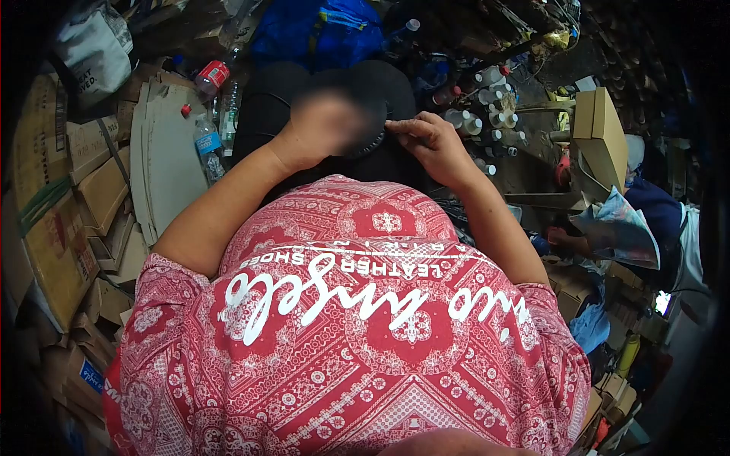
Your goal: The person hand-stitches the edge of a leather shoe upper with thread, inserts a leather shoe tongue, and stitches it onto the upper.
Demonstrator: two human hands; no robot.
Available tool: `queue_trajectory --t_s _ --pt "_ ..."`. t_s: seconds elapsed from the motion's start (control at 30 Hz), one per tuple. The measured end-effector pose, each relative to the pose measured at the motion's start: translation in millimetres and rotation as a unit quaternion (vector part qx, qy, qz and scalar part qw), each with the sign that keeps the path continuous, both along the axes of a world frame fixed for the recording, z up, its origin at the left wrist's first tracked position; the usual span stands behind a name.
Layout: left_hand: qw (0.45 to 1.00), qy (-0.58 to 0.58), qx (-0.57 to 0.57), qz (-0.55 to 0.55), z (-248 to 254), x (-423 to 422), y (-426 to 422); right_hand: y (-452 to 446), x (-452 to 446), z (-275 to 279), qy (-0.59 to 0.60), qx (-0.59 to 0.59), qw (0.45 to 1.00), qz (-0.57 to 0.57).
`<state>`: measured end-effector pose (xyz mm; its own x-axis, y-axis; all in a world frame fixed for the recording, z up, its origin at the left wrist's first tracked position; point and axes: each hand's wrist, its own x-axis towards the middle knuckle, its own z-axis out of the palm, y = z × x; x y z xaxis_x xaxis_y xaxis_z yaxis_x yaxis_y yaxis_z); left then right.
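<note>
My left hand (pixel 312 133) reaches over my lap; its fingers are smeared by a blur, so its grip does not show. Just right of it lies a black item with a ridged edge (pixel 374 143), mostly lost in the blur and against my black trousers (pixel 262 99). At that item's right side, my right hand (pixel 437 144) is closed, thumb and forefinger pinched together at the edge. What exactly the black item is, I cannot make out.
Flattened cardboard (pixel 53 251) is piled at left, beside a pale panel (pixel 163 152) and plastic bottles (pixel 207 140). Several more bottles (pixel 494 114) stand at right, near a cardboard box (pixel 597 137). A blue bag (pixel 319 30) lies ahead. Another person's arm (pixel 574 242) is near a printed sheet (pixel 620 228).
</note>
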<state>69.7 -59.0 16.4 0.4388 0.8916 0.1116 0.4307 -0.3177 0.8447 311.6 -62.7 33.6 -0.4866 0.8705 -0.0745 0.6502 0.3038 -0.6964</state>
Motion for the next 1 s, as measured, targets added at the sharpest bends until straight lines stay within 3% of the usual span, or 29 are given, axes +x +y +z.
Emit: queue_trajectory --t_s 0.07,0.37,1.0 --pt "0.998 -0.036 -0.048 -0.005 0 0 1 1 2 -6 0.082 -0.064 0.994 -0.037" --pt "0.999 -0.004 -0.040 0.016 -8 2 11 19 1 2 0.057 -0.130 0.990 -0.008" --pt "1.000 0.019 0.022 -0.001 -12 6 10 23 5 -10 0.108 -0.143 0.984 -0.023"
